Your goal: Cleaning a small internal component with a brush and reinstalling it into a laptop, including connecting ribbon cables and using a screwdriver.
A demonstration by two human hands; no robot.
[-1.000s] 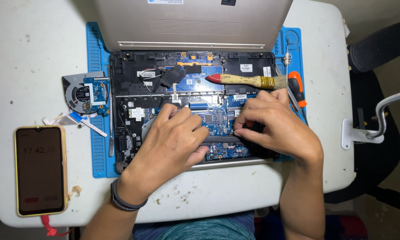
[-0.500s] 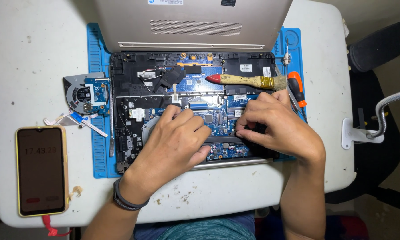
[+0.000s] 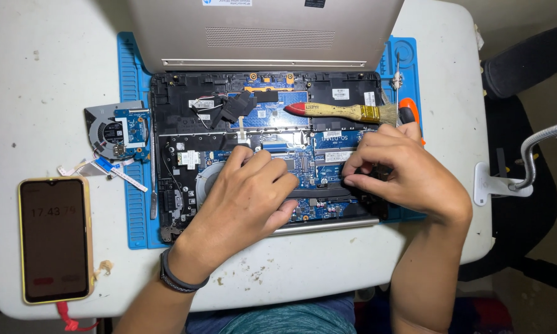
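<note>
Opened laptop (image 3: 266, 148) sits on the blue mat (image 3: 133, 204) so parts stay put. Left hand (image 3: 244, 198) lies flat, fingers together, steadying the board. Right hand (image 3: 402, 173) at 3 o'clock pinches a small black piece, maybe a hinge. Brush (image 3: 340, 111) rests at 12.

A white worktop (image 3: 31, 74) with rounded corners fills most of the view, its surface scuffed and flecked with small crumbs near the front edge, under bright, even light from above. To the right the floor (image 3: 541, 105) lies dim and brownish, with a black chair (image 3: 526, 59) standing just beside the worktop. A white clamp (image 3: 498, 185) grips the right edge and carries a grey gooseneck arm (image 3: 541, 139) curving out of view
</note>
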